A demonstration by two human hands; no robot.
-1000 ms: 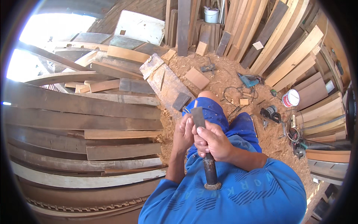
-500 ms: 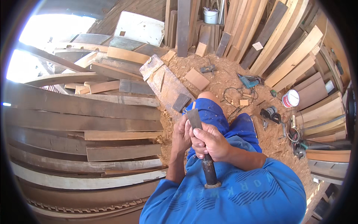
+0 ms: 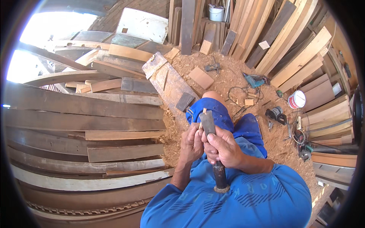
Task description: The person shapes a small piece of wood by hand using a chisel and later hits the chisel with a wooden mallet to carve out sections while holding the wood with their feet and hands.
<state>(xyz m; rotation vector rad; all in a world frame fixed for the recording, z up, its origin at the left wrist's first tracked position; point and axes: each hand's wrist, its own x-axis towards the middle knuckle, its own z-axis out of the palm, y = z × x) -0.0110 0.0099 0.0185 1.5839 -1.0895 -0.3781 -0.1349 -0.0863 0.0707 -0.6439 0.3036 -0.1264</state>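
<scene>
A wide-bladed chisel (image 3: pixel 208 123) points away from me, its flat grey blade uppermost. My right hand (image 3: pixel 223 147) is closed around it where the blade meets the dark handle. The handle's butt end, ringed with pale wood, rests against the front of my blue shirt. Close beside it, my left hand (image 3: pixel 191 142) pinches a thin wooden strip (image 3: pixel 204 110). That strip runs behind the blade, which hides most of it, and its light tip shows just past the cutting edge. Both hands are above my lap, in front of my blue shorts.
Stacked boards (image 3: pixel 125 124) fill the left side. A dusty plank (image 3: pixel 171 85) carrying a dark block (image 3: pixel 185 101) lies ahead of my knee. On the shaving-strewn floor are a teal power tool (image 3: pixel 254 80), a cord and a white bucket (image 3: pixel 296 99). Planks (image 3: pixel 289 41) lean at the far right.
Both hands and the chisel have shifted slightly to the right. The strip's tip still shows beyond the blade, and both grips look the same.
</scene>
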